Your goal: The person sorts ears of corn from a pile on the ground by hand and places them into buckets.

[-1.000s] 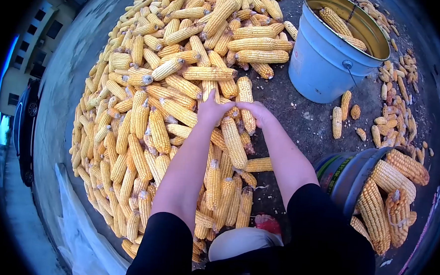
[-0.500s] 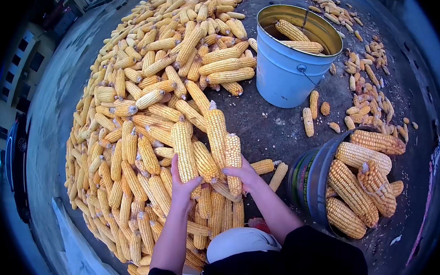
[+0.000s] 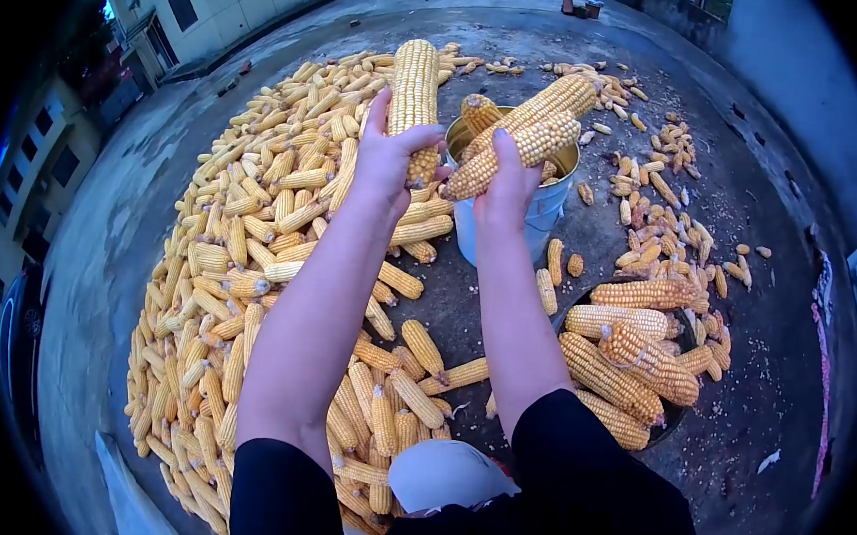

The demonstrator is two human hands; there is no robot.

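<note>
My left hand point(image 3: 392, 159) is wrapped round the lower end of a yellow corn cob point(image 3: 416, 88), raised upright beside the blue metal bucket point(image 3: 464, 233). Above that bucket's mouth, my right hand point(image 3: 510, 185) grips two cobs together: a paler corn cob point(image 3: 522, 154) on the near side and a longer corn cob point(image 3: 558, 100) behind it, both slanting up to the right. Another cob end point(image 3: 480, 113) shows between the hands; I cannot tell if it is held or lies in the bucket. My arms and the held cobs partly hide the bucket's rim.
A large heap of corn cobs point(image 3: 256, 229) spreads over the ground at left. On the right stands a dark bucket point(image 3: 674, 422) filled with big cobs point(image 3: 612, 374). Smaller cobs point(image 3: 660, 188) lie scattered behind it. My knee point(image 3: 447, 477) is at the bottom.
Both hands have risen from the heap and moved forward with the cobs in them, the right one to over the blue bucket. The view has tilted up.
</note>
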